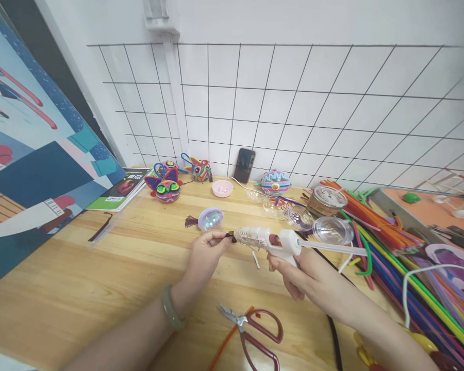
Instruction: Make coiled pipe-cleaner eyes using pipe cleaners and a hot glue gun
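Observation:
My right hand (297, 275) is wrapped round the handle of a white hot glue gun (255, 237), with a long clear glue stick (332, 247) sticking out of its back. The gun's nozzle points left, right at the fingertips of my left hand (206, 252). Those fingers are pinched on a small dark piece at the nozzle, too small and covered to name. Just beyond my left hand lies a clear half ball with a lilac rim (211, 219) and a dark tassel (191, 221). Scissors with dark red handles (242, 322) rest open on the wooden table nearer me.
Yarn-covered ball figures (167, 189), a pink bowl (222, 188) and a phone (245, 165) stand along the back. Clear plastic half balls (333, 230) and a round tin (327, 200) sit right. Bundles of pipe cleaners (406, 288) cover the right side. A picture board (42, 154) leans left.

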{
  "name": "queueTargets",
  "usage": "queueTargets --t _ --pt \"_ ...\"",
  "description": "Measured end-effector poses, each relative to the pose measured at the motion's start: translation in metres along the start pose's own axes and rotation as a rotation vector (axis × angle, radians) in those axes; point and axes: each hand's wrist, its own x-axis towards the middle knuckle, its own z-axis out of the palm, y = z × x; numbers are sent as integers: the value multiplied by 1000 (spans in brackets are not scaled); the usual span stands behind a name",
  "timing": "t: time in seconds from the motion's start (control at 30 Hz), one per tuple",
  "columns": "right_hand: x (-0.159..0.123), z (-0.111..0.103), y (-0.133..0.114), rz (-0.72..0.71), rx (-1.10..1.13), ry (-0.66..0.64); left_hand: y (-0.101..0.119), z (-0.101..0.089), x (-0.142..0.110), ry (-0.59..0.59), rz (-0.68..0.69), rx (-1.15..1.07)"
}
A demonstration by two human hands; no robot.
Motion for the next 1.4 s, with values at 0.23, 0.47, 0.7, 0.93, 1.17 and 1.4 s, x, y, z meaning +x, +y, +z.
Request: queueTargets --t 0.23,0.47,0.7,0.93,1.17,1.4 --pt "0 -1 -2 -4 -3 12 -1 0 0 8 6 -11" --pt "0 0 -1 -10 -1 7 2 0 0 15 2 5" --pt "0 0 -1 -24 13 0 -2 -1 1 -3 17 5" --pt "0 0 -1 -29 2 5 -2 -1 2 4 13 -11" --pt "-1 -1 -3 -20 -6 -6 -6 -3 2 -16 20 10" --pt "-1 0 -2 -7 -10 11 -2 -1 0 -4 14 4"
